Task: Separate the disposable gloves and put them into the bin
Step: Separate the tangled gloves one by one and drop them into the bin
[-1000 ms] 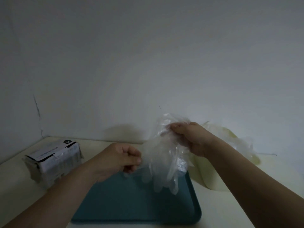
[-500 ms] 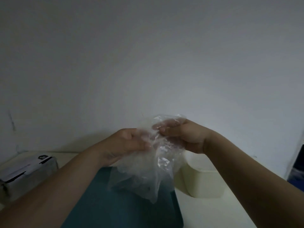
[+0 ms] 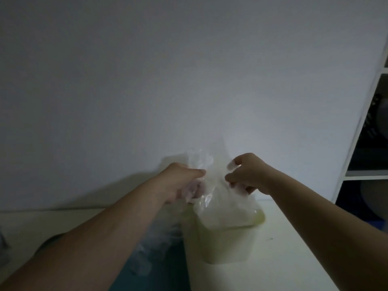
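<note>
Both hands are raised above the table with clear disposable gloves (image 3: 206,185) between them. My left hand (image 3: 184,181) grips a bunch of the thin plastic, which trails down toward the teal tray (image 3: 168,269). My right hand (image 3: 245,175) pinches one glove that hangs down over the pale yellow bin (image 3: 226,240). The bin stands on the table right below my right hand. The picture is dim and blurred, so the glove edges are hard to trace.
A white wall rises just behind the table (image 3: 283,248). A white shelf unit (image 3: 365,127) with dark items stands at the right edge. The teal tray lies left of the bin, partly under my left forearm.
The view has swung right, so the glove box has left the frame. My hands have pulled apart and moved over the bin, each with glove plastic.
</note>
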Motion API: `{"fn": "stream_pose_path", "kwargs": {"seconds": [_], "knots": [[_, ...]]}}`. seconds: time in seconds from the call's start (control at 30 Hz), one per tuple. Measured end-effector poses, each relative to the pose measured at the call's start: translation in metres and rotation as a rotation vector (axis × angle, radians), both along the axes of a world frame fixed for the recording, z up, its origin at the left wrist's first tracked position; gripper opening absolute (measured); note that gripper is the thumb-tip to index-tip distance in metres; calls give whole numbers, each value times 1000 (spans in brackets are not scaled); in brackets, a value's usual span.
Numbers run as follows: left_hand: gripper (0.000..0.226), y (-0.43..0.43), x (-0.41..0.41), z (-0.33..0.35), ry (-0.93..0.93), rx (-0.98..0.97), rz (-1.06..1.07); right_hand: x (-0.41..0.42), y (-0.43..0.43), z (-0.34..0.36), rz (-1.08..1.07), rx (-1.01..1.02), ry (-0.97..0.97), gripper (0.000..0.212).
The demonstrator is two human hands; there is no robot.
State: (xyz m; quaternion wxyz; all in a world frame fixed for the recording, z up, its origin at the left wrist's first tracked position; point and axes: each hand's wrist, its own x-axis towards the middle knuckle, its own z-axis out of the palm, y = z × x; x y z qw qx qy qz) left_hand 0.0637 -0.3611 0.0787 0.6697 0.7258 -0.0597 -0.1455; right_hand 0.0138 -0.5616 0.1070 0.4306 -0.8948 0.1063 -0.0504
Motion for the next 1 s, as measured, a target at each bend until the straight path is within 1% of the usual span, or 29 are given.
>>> {"fn": "stream_pose_path", "kwargs": {"seconds": [0.07,0.13,0.17,0.2,0.27,0.3,0.33,0.37,0.4,0.47,0.5,0.53,0.63,0.7,0.77,0.87,0.93,1.0], "knots": [[19,-4,1,-1,-68,86,55,11,-3,-13,-45,-125,8,32],[8,-2,2,-4,-155,203,74,20,-7,-24,-71,-218,22,44],[9,0,3,-7,-190,257,72,22,-6,-27,-77,-320,19,49],[14,3,3,-10,-216,308,68,22,-3,-29,-84,-467,1,52],[16,3,1,-16,-262,412,37,16,3,-32,-89,-783,-125,54],[14,3,1,-21,-276,459,30,13,8,-33,-52,-877,-200,55],[13,0,1,-24,-287,491,30,9,11,-31,5,-907,-234,55],[13,-2,1,-26,-294,507,33,5,13,-30,78,-882,-209,54],[11,-4,1,-28,-306,514,33,2,15,-29,156,-811,-136,54],[5,-10,1,-29,-333,518,19,0,19,-29,277,-644,70,58],[6,-12,0,-28,-341,514,11,1,21,-32,320,-592,149,60],[8,-13,-1,-27,-346,511,5,4,23,-36,352,-582,201,63],[6,-7,-4,-26,-358,517,24,21,34,-57,408,-655,255,72],[3,3,-8,-26,-379,542,39,33,42,-74,448,-713,283,72],[1,16,-13,-27,-383,559,40,41,46,-84,464,-772,344,68],[3,36,-17,-28,-378,540,34,44,51,-92,476,-921,455,53],[4,48,-18,-29,-381,541,36,43,57,-92,461,-1004,491,51],[5,61,-22,-33,-391,561,36,41,63,-86,436,-1032,495,52]]}}
